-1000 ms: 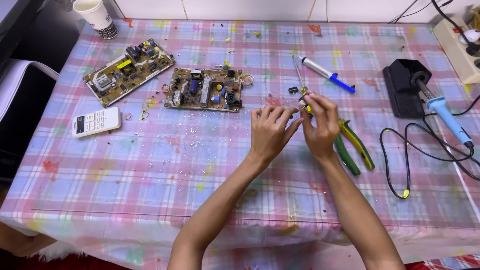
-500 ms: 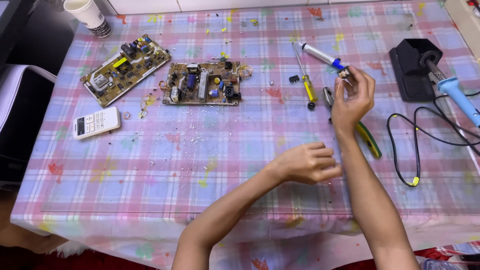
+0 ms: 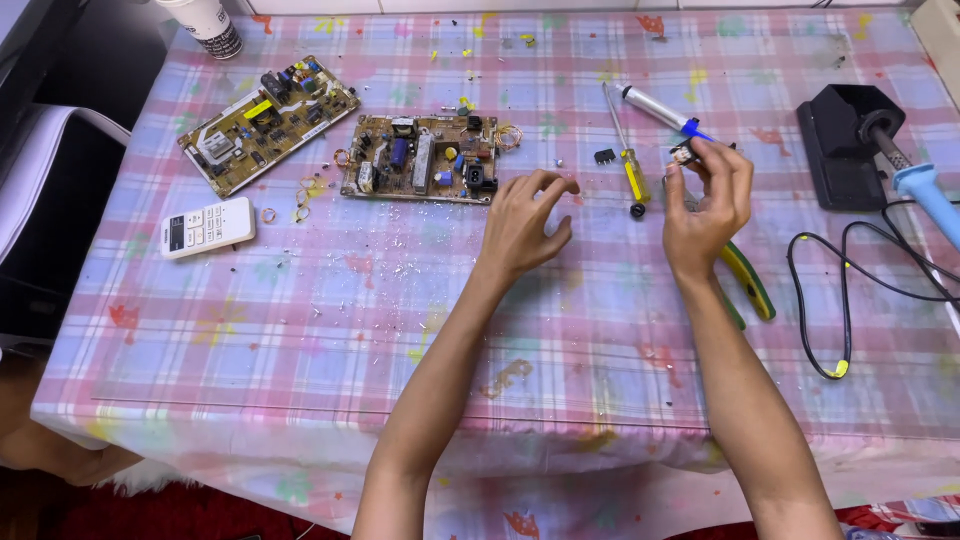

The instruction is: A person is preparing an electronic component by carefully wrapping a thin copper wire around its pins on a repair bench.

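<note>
A small electronic part is held between the fingertips of the right hand, just to the right of the yellow-handled screwdriver. The fingers are closed on it lightly, and the part is raised a little above the table. The grip is much as it was half a second ago.

The left hand has been moved. One second ago it was joined with the right hand on the part; half a second ago it was lowered and curled, nearer to the person. Now it is seen to the left of the screwdriver, close to the brown circuit board. Its fingers are spread and bent, and nothing is held in them.

By this change the part is left to the right hand alone, and the left hand is judged to be free for the board.

Further left of the screwdriver lie a second board and a white remote control. To its right, green-yellow pliers lie partly under the right wrist.
</note>
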